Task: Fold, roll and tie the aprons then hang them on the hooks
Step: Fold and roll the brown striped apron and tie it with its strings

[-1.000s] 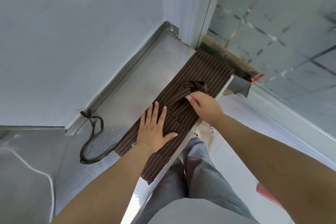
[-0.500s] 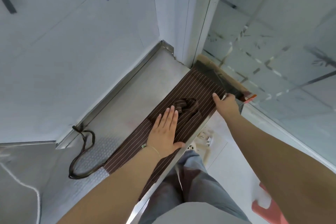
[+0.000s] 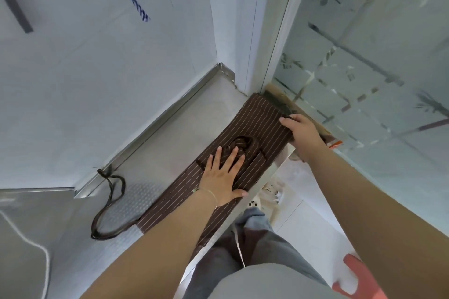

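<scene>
A brown apron with thin white stripes (image 3: 261,124) lies folded into a long strip along the front edge of a steel counter (image 3: 170,143). A coiled strap of the same cloth (image 3: 243,144) lies on its middle. My left hand (image 3: 223,177) rests flat on the apron, fingers spread, fingertips at the coiled strap. My right hand (image 3: 302,132) grips the apron's far right edge near the glass, fingers curled over the cloth. A dark tie cord (image 3: 109,201) trails from the apron's near end in loops over the counter to the left.
White walls rise behind the counter and meet in a corner. A frosted glass panel (image 3: 364,68) stands at the right. A white cable (image 3: 36,250) runs over the counter's left part. A pink object (image 3: 359,277) lies on the floor at the lower right.
My right hand left the coiled strap and moved to the apron's far right edge, which it now grips. My left hand slid along the apron toward the strap.
</scene>
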Available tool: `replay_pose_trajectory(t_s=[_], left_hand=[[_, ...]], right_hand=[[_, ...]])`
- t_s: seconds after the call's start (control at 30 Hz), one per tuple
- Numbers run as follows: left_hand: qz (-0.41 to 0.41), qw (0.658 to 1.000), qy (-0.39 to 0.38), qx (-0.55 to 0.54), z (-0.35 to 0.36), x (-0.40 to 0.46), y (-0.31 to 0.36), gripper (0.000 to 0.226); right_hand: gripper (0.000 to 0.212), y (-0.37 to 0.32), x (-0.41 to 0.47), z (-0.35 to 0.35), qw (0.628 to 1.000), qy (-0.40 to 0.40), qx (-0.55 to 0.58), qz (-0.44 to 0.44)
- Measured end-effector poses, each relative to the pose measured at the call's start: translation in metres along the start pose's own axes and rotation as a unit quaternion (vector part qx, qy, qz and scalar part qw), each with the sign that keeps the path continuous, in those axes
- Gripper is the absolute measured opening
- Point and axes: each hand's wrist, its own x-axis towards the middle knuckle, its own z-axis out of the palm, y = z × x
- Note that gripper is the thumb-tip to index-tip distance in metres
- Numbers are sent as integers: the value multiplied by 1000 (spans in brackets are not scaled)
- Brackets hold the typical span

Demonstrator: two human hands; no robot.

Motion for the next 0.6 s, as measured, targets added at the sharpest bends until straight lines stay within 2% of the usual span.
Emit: replay_pose_trajectory(t_s=[0.03, 0.1, 0.17, 0.2, 0.23, 0.27, 0.3, 0.37, 0.4, 0.47, 0.53, 0.6], left_hand=[[9, 1000, 19, -5, -4, 0, -2, 91], [46, 990, 127, -45, -12, -7, -7, 69], [45, 950, 278, -137, -16, -25, -15, 35], [7, 926, 322, -196, -18, -36, -22, 23], [-46, 907, 318, -273, -20, -49, -29, 17], [-109, 881, 279, -366, -24, -57, -35, 17], [-168, 840, 217, -468, -25, -70, -45, 23], [-249, 713, 87, -649, -20, -92, -71, 46], [-263, 659, 39, -704, -15, -103, -85, 61], [-237, 595, -22, -767, 5, -121, -112, 86], [-209, 553, -48, -805, 25, -132, -129, 92], [-196, 528, -50, -825, 38, -137, -135, 87]], right_hand=[[5, -5, -10, 2, 998, -29, 47, 8], [6, -12, -32, 9, 988, -91, 120, 15], [7, -13, -57, 19, 975, -153, 158, 14], [6, -12, -69, 26, 970, -185, 158, 14], [5, -10, -83, 33, 965, -216, 148, 16], [5, -9, -92, 39, 960, -246, 132, 20], [7, -2, -104, 49, 954, -277, 113, 23], [13, 18, -123, 70, 942, -328, 66, 24], [13, 31, -131, 81, 938, -345, 38, 12], [12, 64, -149, 104, 934, -350, -58, -36], [18, 105, -161, 126, 925, -341, -151, -71], [22, 140, -168, 141, 911, -329, -224, -108]])
